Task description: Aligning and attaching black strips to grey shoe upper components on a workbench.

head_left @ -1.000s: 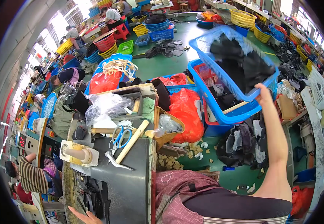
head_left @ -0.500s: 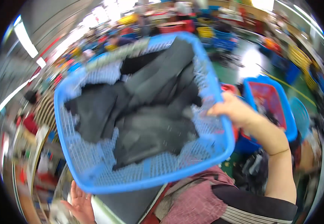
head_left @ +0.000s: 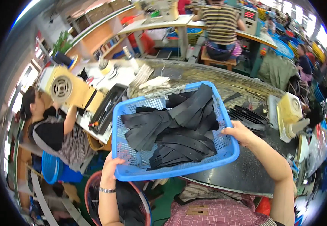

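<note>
A blue plastic basket (head_left: 178, 174) with perforated walls hangs in front of me, tilted slightly. Inside lie bundles of black flat strips (head_left: 184, 145), fanned out and overlapping. At the basket's near left corner my left hand (head_left: 112, 165) grips the rim, thumb over the inner side. My right hand (head_left: 241, 133) holds the right rim, thumb inside; most of its fingers are hidden behind the wall. Just past the right rim, more black strips (head_left: 248, 118) rest on a dark worktable (head_left: 242, 162).
Left of the table, a person (head_left: 54, 130) works at a cream machine (head_left: 71, 90). Another cream machine (head_left: 291, 111) stands at the right. A round red-rimmed tub (head_left: 90, 190) of black material is on the floor below my left arm. Someone in a striped shirt (head_left: 220, 24) sits at the back.
My left hand was off the basket with fingers spread; now it is closed on the rim. My view has swung left, and the basket is now in front of the worktable.
</note>
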A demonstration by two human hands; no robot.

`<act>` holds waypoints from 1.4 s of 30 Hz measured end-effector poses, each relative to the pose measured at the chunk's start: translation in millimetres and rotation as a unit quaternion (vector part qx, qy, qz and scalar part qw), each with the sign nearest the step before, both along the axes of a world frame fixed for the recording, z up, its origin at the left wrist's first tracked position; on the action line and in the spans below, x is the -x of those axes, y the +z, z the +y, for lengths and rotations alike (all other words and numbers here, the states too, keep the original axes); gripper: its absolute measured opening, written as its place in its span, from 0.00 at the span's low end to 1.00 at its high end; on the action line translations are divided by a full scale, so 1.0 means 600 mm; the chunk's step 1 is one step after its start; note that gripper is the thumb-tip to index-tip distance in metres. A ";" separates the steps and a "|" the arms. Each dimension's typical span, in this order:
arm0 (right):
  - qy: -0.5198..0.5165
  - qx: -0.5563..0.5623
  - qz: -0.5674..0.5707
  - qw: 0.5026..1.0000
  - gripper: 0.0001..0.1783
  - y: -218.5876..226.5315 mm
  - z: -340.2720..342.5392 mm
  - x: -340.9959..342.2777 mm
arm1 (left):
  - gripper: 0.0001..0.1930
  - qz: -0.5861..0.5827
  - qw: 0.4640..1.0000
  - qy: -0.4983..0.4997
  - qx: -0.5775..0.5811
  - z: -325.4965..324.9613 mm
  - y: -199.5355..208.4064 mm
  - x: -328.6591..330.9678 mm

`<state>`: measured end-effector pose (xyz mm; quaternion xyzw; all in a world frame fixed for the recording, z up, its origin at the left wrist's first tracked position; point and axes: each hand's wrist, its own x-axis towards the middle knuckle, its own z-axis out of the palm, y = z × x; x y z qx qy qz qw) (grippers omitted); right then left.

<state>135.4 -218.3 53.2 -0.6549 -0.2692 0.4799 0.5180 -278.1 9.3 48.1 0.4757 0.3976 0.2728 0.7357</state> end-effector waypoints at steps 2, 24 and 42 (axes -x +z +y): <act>0.043 0.012 -0.099 0.994 0.17 0.019 0.018 -0.004 | 0.29 -0.007 1.000 0.007 0.001 0.000 -0.015 0.015; 0.138 -0.157 -0.642 0.738 0.21 0.096 0.073 -0.111 | 0.39 0.367 0.488 -0.320 -0.725 0.143 0.048 -0.273; 0.153 -0.221 -0.653 0.708 0.19 0.088 0.025 -0.063 | 0.33 0.466 0.512 -0.452 -0.562 0.148 0.077 -0.325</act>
